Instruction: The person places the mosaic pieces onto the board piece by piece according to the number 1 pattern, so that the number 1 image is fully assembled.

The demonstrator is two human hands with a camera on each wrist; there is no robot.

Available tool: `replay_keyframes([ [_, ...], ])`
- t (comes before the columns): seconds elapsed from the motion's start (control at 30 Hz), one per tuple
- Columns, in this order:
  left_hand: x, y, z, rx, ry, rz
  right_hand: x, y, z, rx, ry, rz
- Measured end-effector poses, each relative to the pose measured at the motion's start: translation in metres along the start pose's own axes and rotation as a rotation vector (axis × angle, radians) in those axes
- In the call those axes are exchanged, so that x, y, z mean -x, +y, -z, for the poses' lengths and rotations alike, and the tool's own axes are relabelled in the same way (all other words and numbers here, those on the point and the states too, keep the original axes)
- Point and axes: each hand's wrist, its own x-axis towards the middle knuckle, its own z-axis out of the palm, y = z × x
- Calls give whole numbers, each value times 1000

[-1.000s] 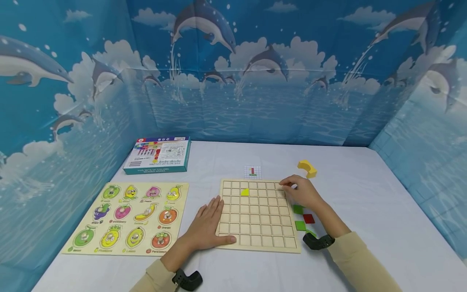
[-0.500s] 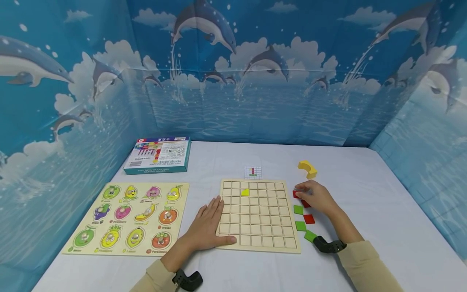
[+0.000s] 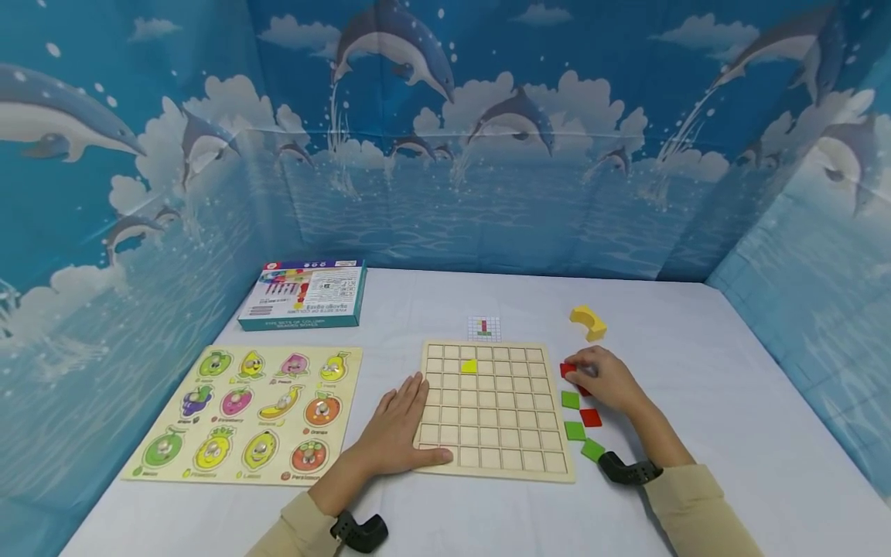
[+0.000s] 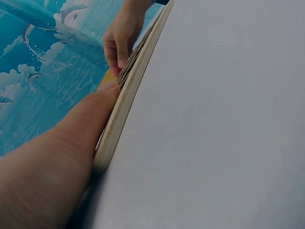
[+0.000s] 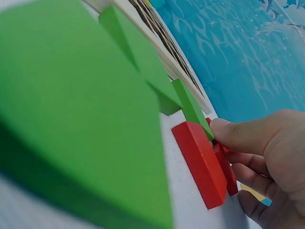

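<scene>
Right hand (image 3: pixel 607 379), right of centre frame, fingers curled around a small red square tile (image 3: pixel 567 370) just beside the pale wooden grid board (image 3: pixel 491 460); grip seemingly a pinch, partly hidden. Left hand (image 3: pixel 397 428) flat, fingers straight, pressing the board's left edge.
</scene>
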Motion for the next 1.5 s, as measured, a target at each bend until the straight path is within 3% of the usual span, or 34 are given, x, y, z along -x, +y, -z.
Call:
replay_keyframes([
  [0.33,1,1,0,7,-9,8,3,-2,-2,-51,39,-70],
  [0.9,1,3,3,4,-15,6,4,-10,-1,-155,75,-77],
  [1.5,2,3,3,-4,-16,8,-5,-57,-15,-265,43,81],
])
